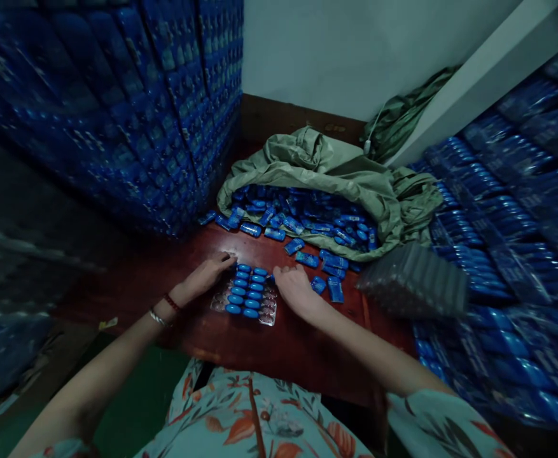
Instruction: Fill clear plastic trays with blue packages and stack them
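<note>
A clear plastic tray (268, 313) lies on the red-brown table, with two columns of shiny blue oval packets (252, 304) in its middle. Its outer columns on both sides show bare pockets. My left hand (207, 273) is at the tray's far left corner, fingers bent and drawn together; what they pinch, if anything, is hidden. At the far right edge of the tray, my right hand (295, 289) is closed, with a bit of blue packet (270, 278) showing at its fingertips. Loose blue packets (307, 259) lie just beyond it.
An open green sack (307, 172) spills many blue packets onto the table (202, 337). A stack of clear trays (415, 280) stands to the right. Tall stacks of filled blue packs rise at left (164, 114) and right (488, 229). A wall (317, 57) stands behind.
</note>
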The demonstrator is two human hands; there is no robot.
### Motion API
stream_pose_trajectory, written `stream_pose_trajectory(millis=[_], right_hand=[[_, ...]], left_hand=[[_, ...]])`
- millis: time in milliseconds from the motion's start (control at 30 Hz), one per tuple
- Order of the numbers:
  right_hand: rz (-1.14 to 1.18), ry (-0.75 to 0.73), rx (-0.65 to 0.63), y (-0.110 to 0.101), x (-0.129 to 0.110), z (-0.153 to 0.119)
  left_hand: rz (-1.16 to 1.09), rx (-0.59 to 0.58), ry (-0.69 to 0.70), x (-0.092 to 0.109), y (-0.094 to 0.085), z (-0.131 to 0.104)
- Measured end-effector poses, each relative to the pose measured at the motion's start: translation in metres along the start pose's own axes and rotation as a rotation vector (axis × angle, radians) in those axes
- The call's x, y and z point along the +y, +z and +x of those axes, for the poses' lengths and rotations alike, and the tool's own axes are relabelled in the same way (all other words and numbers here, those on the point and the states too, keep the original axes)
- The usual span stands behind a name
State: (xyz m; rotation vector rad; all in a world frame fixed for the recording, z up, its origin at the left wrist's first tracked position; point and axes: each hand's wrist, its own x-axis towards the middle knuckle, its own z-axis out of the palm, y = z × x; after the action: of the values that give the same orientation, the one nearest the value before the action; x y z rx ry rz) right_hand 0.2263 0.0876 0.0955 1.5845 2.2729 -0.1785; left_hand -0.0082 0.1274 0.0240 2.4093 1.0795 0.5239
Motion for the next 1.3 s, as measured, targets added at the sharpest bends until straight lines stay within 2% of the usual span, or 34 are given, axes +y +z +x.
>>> stream_pose_trajectory(millis=[133,200,333,400,500,567,633,733,833,900,1000,1100,1200,1300], right_hand=[[0.012,0.026,-0.027,-0.006,-0.015,0.008],[0.029,0.038,-0.036,-0.007,-0.015,0.008],[0.105,-0.007,-0.055,-0.002,0.012,-0.006],[0.178,0.043,-0.008,0.005,0.035,-0.014],[0.204,0.287,0.121,0.019,0.071,-0.012],[0.168,0.378,0.138,0.027,0.087,-0.001],[0.158,0.359,0.126,0.032,0.091,0.012],[0.176,0.289,0.142,0.038,0.083,0.02],[0.217,0.253,0.162,0.049,0.073,0.008],[0.356,0.22,0.26,0.058,0.069,-0.011],[0.68,0.163,0.481,0.07,0.061,-0.047],[0.868,0.133,0.544,0.076,0.045,-0.071],[0.876,0.06,0.589,0.075,0.027,-0.071],[0.685,0.011,0.595,0.072,0.015,-0.055]], left_hand=[[0.007,0.026,0.028,-0.004,0.006,-0.002],[-0.006,0.024,0.031,-0.004,0.005,-0.004],[-0.091,-0.029,0.03,-0.002,-0.012,-0.007],[-0.154,0.034,-0.033,-0.004,-0.023,-0.002],[-0.129,0.204,-0.157,-0.013,-0.032,0.021],[0.045,0.214,-0.218,-0.021,-0.032,0.046],[0.21,0.158,-0.245,-0.027,-0.028,0.071],[0.292,0.144,-0.249,-0.029,-0.018,0.101],[0.313,0.163,-0.265,-0.029,-0.01,0.115],[0.306,0.167,-0.273,-0.03,-0.009,0.117],[0.28,0.169,-0.278,-0.03,-0.012,0.108],[0.131,0.313,-0.269,-0.022,-0.019,0.079],[-0.055,0.514,-0.283,-0.009,-0.025,0.03],[-0.121,0.57,-0.399,0.003,-0.027,-0.024]])
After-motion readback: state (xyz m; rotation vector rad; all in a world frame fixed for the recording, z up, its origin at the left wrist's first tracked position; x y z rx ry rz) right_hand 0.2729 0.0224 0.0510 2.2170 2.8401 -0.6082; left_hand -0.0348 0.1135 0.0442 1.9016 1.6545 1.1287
